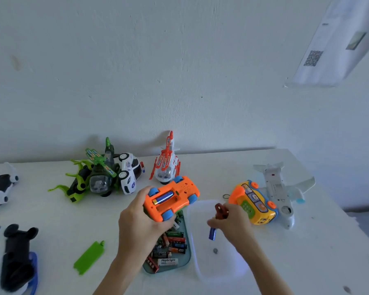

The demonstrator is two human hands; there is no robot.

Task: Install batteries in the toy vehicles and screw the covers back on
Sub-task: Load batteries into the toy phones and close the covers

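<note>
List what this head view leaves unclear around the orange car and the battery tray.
- Battery tray: the left hand and orange car cover its far end.
- Blue battery: the right hand hides its upper end.
- Red-handled tool: its tip is hidden in that hand.
- Small round object in the white lid: too small to identify.
- Black-and-white toys: cut off by the left edge.

wall (179,60): plain white, scuffed | table (232,165): white, against wall | light: soft, cool

Left hand (140,222) curls in a grip, raised; right hand (232,222) pinches downward, fingers bunched, forearms converging.
</note>
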